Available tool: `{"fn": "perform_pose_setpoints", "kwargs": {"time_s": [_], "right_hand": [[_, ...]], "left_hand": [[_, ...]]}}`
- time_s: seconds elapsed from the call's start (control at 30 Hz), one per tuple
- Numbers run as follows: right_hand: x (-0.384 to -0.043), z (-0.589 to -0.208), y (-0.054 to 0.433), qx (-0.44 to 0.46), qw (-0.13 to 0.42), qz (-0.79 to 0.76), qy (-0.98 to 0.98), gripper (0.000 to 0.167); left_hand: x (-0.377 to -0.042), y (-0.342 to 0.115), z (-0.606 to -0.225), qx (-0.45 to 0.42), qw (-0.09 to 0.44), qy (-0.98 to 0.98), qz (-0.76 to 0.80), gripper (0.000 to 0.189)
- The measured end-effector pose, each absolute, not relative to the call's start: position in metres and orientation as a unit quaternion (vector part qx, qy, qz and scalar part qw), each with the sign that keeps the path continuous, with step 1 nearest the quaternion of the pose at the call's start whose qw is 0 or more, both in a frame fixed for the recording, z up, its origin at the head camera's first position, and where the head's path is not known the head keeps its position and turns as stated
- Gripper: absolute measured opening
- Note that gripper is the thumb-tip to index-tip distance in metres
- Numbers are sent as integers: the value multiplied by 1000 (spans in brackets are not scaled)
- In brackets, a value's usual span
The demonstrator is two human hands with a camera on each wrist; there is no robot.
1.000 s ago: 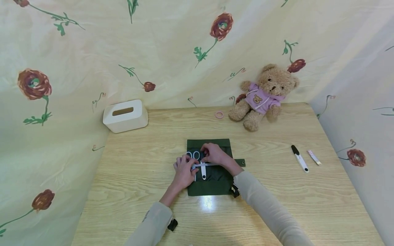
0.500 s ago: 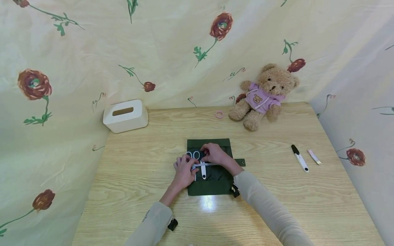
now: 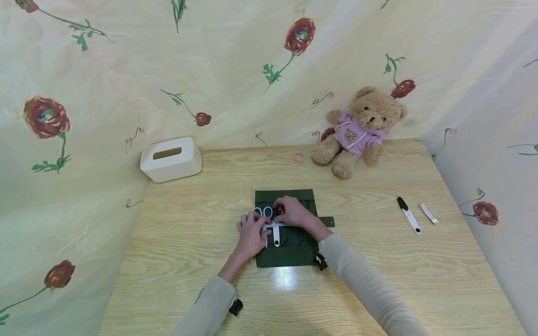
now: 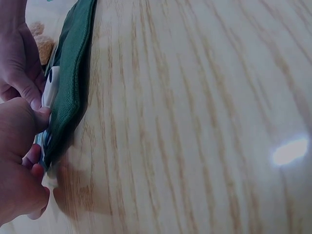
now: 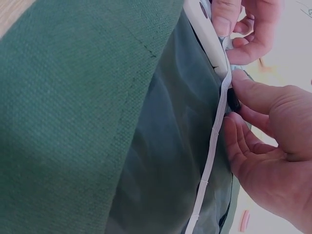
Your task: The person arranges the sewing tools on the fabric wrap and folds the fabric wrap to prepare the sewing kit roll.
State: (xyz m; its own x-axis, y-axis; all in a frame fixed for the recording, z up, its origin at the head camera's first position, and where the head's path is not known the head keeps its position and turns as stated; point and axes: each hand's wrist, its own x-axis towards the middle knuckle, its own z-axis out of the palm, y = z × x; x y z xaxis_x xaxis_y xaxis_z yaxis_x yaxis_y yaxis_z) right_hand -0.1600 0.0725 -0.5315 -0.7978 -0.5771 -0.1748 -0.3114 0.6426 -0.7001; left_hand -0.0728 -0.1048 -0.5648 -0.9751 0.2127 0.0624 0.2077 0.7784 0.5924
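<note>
An unrolled dark green fabric tool roll (image 3: 286,257) lies on the table, crossed by a white elastic band (image 5: 209,146). Scissors with pale finger loops (image 3: 268,212) sit at its left side. Under the band lies a tool with a white handle (image 3: 276,237) and a black end (image 5: 234,100). My right hand (image 3: 293,211) pinches that black end, just beyond the band. My left hand (image 3: 252,234) pinches the band beside the white handle, over the lower part of the scissors. The scissors' blades are mostly hidden by the left hand.
A second white-handled tool with a black end (image 3: 409,216) and a small pink-and-white stick (image 3: 428,214) lie to the right. A teddy bear (image 3: 357,133), a pink ring (image 3: 299,157) and a white tissue box (image 3: 172,160) stand or lie along the back. A snap strap (image 3: 327,221) sticks out rightward.
The white handle under the band has shifted very slightly left and toward me. Both hands keep nearly the same place.
</note>
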Motion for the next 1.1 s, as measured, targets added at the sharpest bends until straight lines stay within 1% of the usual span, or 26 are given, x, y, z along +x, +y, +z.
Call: {"fn": "perform_pose_setpoints", "kwargs": {"time_s": [0.17, 0.27, 0.37, 0.47, 0.6, 0.73, 0.9, 0.97, 1.1], "right_hand": [[-161, -532, 76, -247, 198, -344, 884, 36], [-159, -532, 81, -246, 190, -360, 880, 35], [-157, -529, 92, -245, 163, -387, 874, 32], [-156, -525, 112, -243, 115, -418, 868, 26], [-158, -520, 158, -229, 56, -441, 866, 23], [-158, -517, 221, -189, 16, -416, 889, 24], [-150, -510, 301, -114, -23, -359, 926, 27], [-144, -508, 328, -79, -23, -337, 938, 29], [-134, -505, 367, -29, 22, -291, 956, 36]], "left_hand": [[-74, -103, -564, 117, 2, 940, 320, 16], [-73, -103, -565, 121, -1, 938, 324, 16], [-72, -103, -565, 124, -6, 936, 328, 17], [-70, -104, -564, 127, -24, 935, 330, 18], [-70, -103, -560, 133, -47, 931, 336, 19], [-70, -99, -555, 143, -31, 929, 340, 19], [-73, -94, -554, 157, -15, 928, 337, 22], [-74, -93, -554, 163, -15, 929, 333, 23], [-75, -92, -554, 167, -10, 927, 334, 26]]}}
